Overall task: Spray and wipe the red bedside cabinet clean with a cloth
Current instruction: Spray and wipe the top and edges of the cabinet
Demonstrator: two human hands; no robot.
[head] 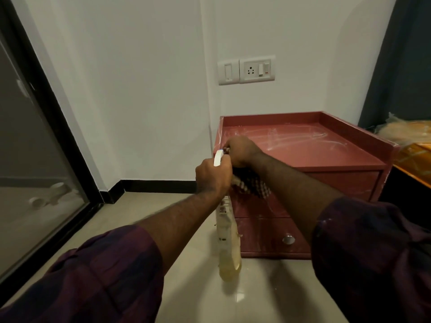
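Left hand grips spray bottle; right hand clutches checked cloth; cabinet streaked.

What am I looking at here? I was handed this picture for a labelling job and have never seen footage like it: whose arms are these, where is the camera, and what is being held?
There is no machine here. A person wears one wide-angle camera on the head, looking forward and down, so the two arms reaching in from the bottom are their own.

The left hand grips a spray bottle by its white trigger head; the bottle hangs down, holding yellowish liquid. The right hand holds a checked cloth at the front left corner of the red bedside cabinet; part of the cloth hangs over the front edge.

The cabinet top has a raised rim and shows whitish wet streaks. Nothing else lies on it. Below is a drawer with a silver knob. On the wall behind is a switch and socket plate.
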